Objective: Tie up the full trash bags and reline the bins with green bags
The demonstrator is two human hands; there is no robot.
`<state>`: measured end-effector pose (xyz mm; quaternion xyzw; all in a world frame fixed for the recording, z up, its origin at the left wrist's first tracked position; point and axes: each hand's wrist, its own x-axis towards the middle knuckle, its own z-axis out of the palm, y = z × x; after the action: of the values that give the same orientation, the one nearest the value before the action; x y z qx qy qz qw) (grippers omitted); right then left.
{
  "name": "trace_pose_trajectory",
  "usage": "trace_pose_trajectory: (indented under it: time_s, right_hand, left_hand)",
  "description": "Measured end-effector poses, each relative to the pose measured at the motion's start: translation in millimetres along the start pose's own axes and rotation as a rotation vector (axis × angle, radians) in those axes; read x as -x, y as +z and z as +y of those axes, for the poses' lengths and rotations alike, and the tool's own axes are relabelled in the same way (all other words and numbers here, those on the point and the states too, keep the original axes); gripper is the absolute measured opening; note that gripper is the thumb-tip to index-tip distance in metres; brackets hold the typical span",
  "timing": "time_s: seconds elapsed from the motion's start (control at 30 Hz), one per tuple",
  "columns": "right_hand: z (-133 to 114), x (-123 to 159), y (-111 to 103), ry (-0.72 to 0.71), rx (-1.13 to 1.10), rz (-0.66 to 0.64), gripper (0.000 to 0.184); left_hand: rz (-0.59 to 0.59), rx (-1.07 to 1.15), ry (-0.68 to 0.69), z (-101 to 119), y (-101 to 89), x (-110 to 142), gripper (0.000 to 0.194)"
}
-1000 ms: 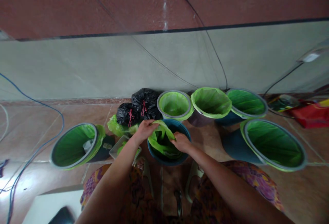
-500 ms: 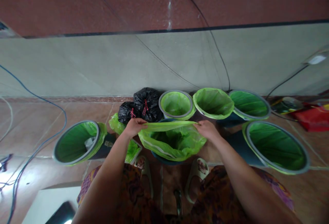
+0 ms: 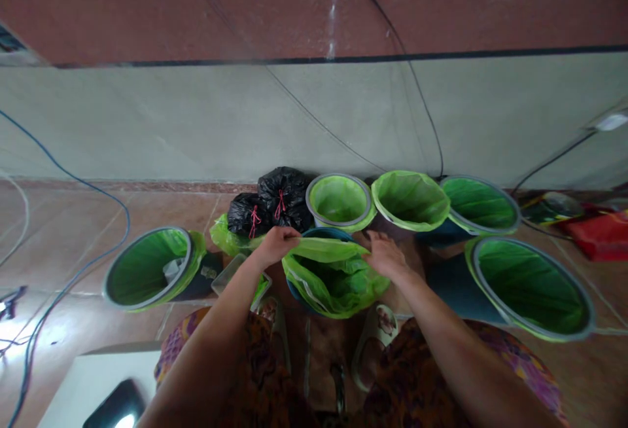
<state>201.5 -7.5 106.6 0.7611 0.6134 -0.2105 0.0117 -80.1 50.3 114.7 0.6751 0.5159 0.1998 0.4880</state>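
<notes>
A blue bin (image 3: 321, 234) stands on the floor right in front of me, and a light green plastic bag (image 3: 338, 281) sits in it with its mouth spread over the near rim. My left hand (image 3: 275, 245) pinches the bag's top edge at the left. At the right, my right hand (image 3: 385, 254) grips the same edge. The bag's far edge runs between the two hands, just below the bin's far rim. The bag's lower part is bunched inside the bin.
Several bins lined with green bags ring me: one at the left (image 3: 147, 269), three along the wall (image 3: 338, 200), a large one at the right (image 3: 530, 287). Two tied black bags (image 3: 275, 202) lie behind. Cables (image 3: 73, 264) trail at left; a clear box (image 3: 235, 274) sits nearby.
The bag went from bunched inside the bin to pulled wide open between my hands. Since then the hands have come a little closer and the near edge has dropped over the rim.
</notes>
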Motion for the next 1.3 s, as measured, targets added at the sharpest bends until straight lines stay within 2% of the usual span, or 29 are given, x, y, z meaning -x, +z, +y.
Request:
trace_pose_trajectory:
  time_s: [0.07,0.13,0.23,0.33,0.43,0.57,0.73,0.9,0.97,1.1,1.2,1.3]
  right_hand:
    - [-15.0,-0.2,-1.2,-0.254,-0.150,0.119,0.055]
    - [-32.6,-0.7,-0.6,-0.473,-0.278,0.166,0.048]
    - [-57.2,-1.4,2.3,-0.586,-0.273,0.128,0.036]
    - [-70.7,-3.2,4.7,-0.502,-0.176,0.085,0.023]
    - [-71.4,-6.1,4.3,-0.328,-0.124,0.126,0.029]
    - [-64.1,-7.3,-0.7,-0.186,-0.047,0.141,0.031]
    - [-53.7,-9.0,-6.2,-0.069,0.042,0.050,0.032]
    - [-40.3,-15.7,-4.7,0.052,0.054,-0.024,0.030]
    - [-36.1,-16.8,-2.8,0.099,0.059,-0.061,0.029]
    - [-34.2,-15.3,2.6,0.101,0.072,-0.115,0.030]
    - [-37.6,-12.5,8.9,0.050,0.072,-0.100,0.042]
    - [-42.8,-9.1,17.0,-0.068,0.045,-0.046,0.051]
  left_hand:
    - [0.034,-0.095,0.105,5.1,6.9,-1.4,0.018]
    - [0.063,-0.148,0.199,13.0,15.4,-1.8,0.018]
    - [0.108,-0.168,0.299,22.2,27.4,-1.8,0.017]
    - [0.121,-0.211,0.309,21.7,32.5,-2.2,0.017]
    - [0.133,-0.330,0.242,13.3,27.4,-2.2,0.016]
    - [0.159,-0.520,0.093,3.0,13.5,1.1,0.015]
    - [0.112,-0.671,-0.047,-2.3,3.3,6.0,0.019]
    - [0.114,-0.770,-0.227,-11.7,-2.8,6.6,0.028]
    - [0.095,-0.792,-0.253,-15.3,-4.7,6.3,0.030]
    - [0.000,-0.759,-0.191,-19.8,-1.8,5.1,0.034]
    - [0.004,-0.725,-0.167,-21.8,5.6,4.1,0.056]
    - [0.042,-0.704,-0.103,-23.1,11.3,3.9,0.076]
